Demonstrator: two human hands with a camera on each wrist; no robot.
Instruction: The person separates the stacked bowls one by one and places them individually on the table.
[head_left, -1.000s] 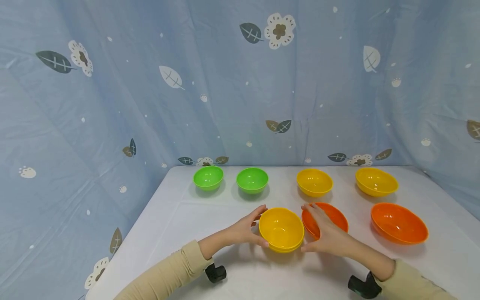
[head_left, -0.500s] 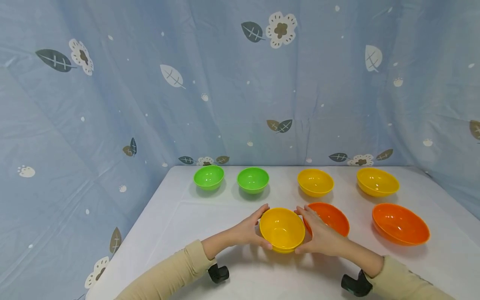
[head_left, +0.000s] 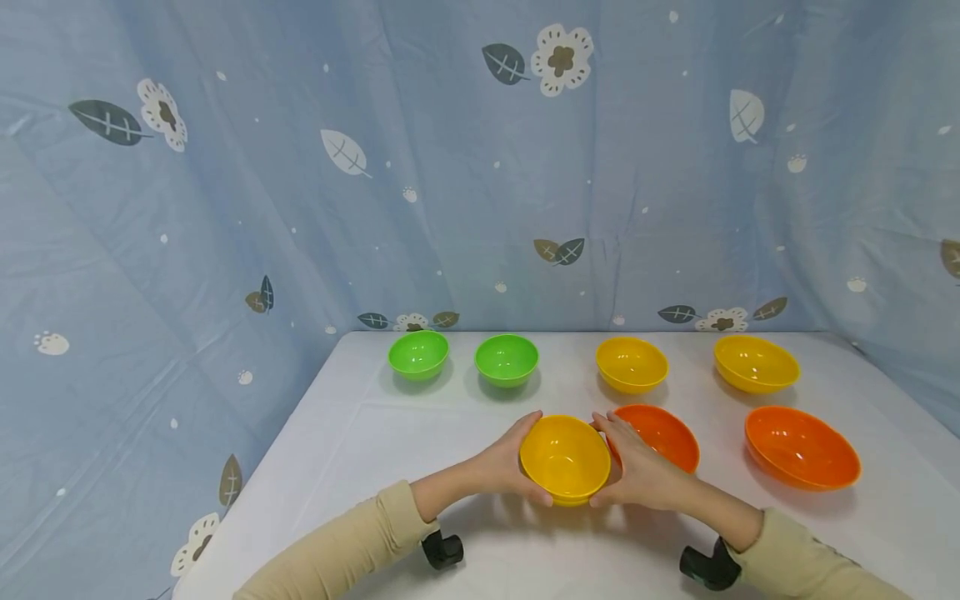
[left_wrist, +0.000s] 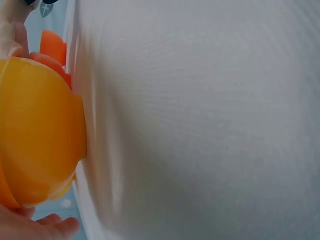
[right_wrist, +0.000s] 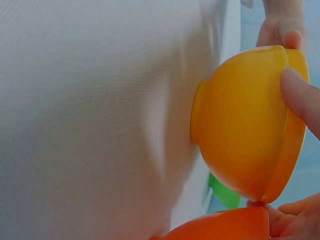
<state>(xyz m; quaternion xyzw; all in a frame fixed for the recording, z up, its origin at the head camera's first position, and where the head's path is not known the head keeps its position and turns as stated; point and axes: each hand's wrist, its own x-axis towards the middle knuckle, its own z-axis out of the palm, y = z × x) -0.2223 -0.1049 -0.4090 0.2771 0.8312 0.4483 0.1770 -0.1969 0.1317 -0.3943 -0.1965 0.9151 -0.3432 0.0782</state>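
In the middle of the table sit two nested yellow bowls [head_left: 566, 458], one inside the other; the right wrist view shows the doubled rim. My left hand [head_left: 513, 467] grips their left side, its thumb at the near side and fingers round the back. From the right, my right hand [head_left: 645, 471] holds the same pair, its thumb [right_wrist: 300, 95] pressed near the rim. Just behind the right hand lies an orange bowl [head_left: 663, 437], partly covered by that hand. The base of the pair [left_wrist: 77, 127] appears on or just above the cloth; I cannot tell which.
Two green bowls [head_left: 418, 356] stand in the back row at left. Further right in that row are two yellow bowls [head_left: 632, 367]. Another orange bowl [head_left: 802, 450] stands at the right. A white cloth covers the table [head_left: 360, 450]; a blue curtain [head_left: 450, 208] hangs behind.
My right hand has moved left from over the orange bowl onto the nested yellow bowls. The left hand has come in closer round their left side. The other bowls stay put.
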